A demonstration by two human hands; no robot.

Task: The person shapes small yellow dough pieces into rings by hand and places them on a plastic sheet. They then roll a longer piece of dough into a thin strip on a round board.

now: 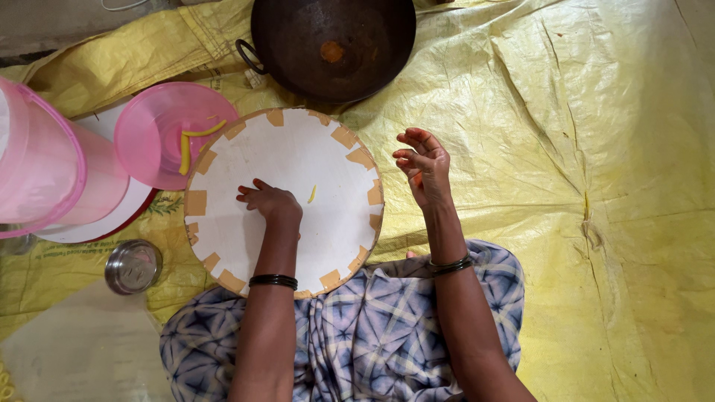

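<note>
A round white board (298,152) with brown tape tabs round its rim lies across my lap. My left hand (269,202) rests on the board near its middle, fingers curled, knuckles down. A small yellow strip (312,194) lies on the board just right of that hand. My right hand (422,165) hovers above the board's right edge, palm turned up and fingers loosely bent, with nothing in it. Both wrists carry dark bangles.
A dark round pan (333,45) sits beyond the board. A pink lid (160,138) with yellow strips (186,145) lies at the left, beside a pink container (41,167) and a white plate (112,219). A small steel bowl (132,266) stands lower left. Yellow sheeting (581,186) covers the floor.
</note>
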